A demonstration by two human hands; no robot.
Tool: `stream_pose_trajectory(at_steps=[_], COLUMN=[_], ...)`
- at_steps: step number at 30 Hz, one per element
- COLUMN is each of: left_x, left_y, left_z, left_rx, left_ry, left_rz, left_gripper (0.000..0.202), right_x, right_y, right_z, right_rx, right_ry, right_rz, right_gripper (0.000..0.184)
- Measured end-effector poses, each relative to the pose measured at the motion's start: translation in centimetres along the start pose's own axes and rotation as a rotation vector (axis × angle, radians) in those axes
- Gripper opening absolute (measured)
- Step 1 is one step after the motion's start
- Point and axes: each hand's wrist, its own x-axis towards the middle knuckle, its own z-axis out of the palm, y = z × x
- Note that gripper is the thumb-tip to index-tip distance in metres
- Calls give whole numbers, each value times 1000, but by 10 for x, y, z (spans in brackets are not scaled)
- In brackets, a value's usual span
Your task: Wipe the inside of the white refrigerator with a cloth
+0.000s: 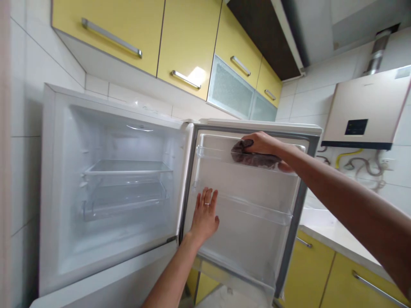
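Observation:
The refrigerator door (253,248) stands swung out to the right, with its inner side facing me. My right hand (261,145) grips a dark brown cloth (257,159) inside the upper clear door shelf (216,153). Part of the cloth shows through the shelf's transparent front. In front of the door's left part, my left hand (205,214) has its fingers extended upward and holds nothing; a ring sits on one finger. It is near the lower door shelf (257,208), and I cannot tell whether it touches it.
On the left, the refrigerator compartment (128,239) holds a glass shelf (128,167) and a clear drawer (125,207). Yellow wall cabinets (189,38) hang above. A water heater (366,107) with hoses is mounted at right, above a white counter (340,235).

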Motion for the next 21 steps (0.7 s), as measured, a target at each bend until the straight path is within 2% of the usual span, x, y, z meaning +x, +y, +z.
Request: stream_pose_trajectory(at_steps=[2, 5, 8, 11, 15, 18, 21], left_x=[1, 3, 4, 3, 1, 0, -1], left_y=[3, 5, 5, 4, 0, -5, -10], left_z=[2, 5, 6, 7, 8, 7, 5], left_rx=[-30, -74, -78, -50, 7, 39, 46], left_ry=[-4, -1, 27, 45, 68, 89, 79], left_rz=[-9, -22, -14, 4, 32, 46, 70], left_gripper=[92, 91, 91, 93, 91, 89, 95], right_x=[17, 45, 73, 96, 102, 92, 77], right_y=[-13, -47, -82, -102, -101, -93, -83], right_z=[6, 14, 22, 26, 26, 27, 27], right_rx=[-59, -151, -212, -283, -383, -442, -457], right_ry=[-12, 8, 97, 182, 249, 269, 255], right_rz=[-72, -210, -331, -429, -432, -408, -356], right_gripper=[26, 26, 31, 30, 34, 40, 42])
